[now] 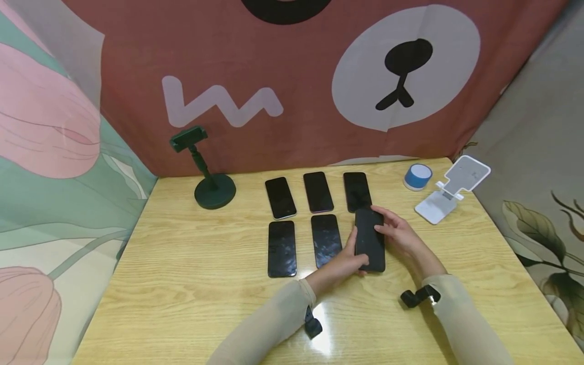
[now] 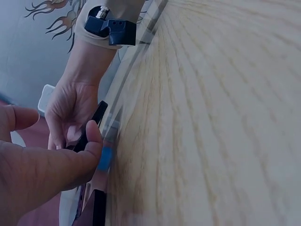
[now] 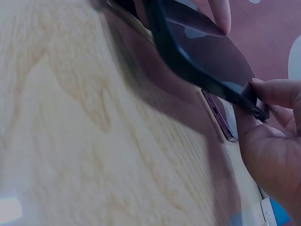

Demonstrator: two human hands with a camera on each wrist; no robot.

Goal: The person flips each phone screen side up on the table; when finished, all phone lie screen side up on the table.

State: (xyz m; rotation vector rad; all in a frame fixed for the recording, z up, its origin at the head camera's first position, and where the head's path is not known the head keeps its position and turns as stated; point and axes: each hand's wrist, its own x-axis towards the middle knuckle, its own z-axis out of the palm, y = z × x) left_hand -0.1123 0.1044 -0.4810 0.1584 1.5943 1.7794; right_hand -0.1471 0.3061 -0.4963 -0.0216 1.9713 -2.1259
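Both hands hold one black smartphone [image 1: 370,243] at the right end of the front row, lifted off the wooden table in the right wrist view. My left hand [image 1: 348,257] grips its left side near the lower end, thumb over its face. The right hand [image 1: 398,232] pinches the phone's upper right edge between thumb and fingers. Just left of it lies another dark phone [image 1: 326,234], partly behind the left hand. Beyond the held phone's top end lies a third phone [image 1: 357,188].
More phones lie face up: one at front left [image 1: 282,249], two at the back, a left one [image 1: 280,197] and a middle one [image 1: 318,191]. A dark green phone stand [image 1: 214,190] stands left. At right are a blue-and-white cylinder [image 1: 417,177] and a white folding stand [image 1: 456,185].
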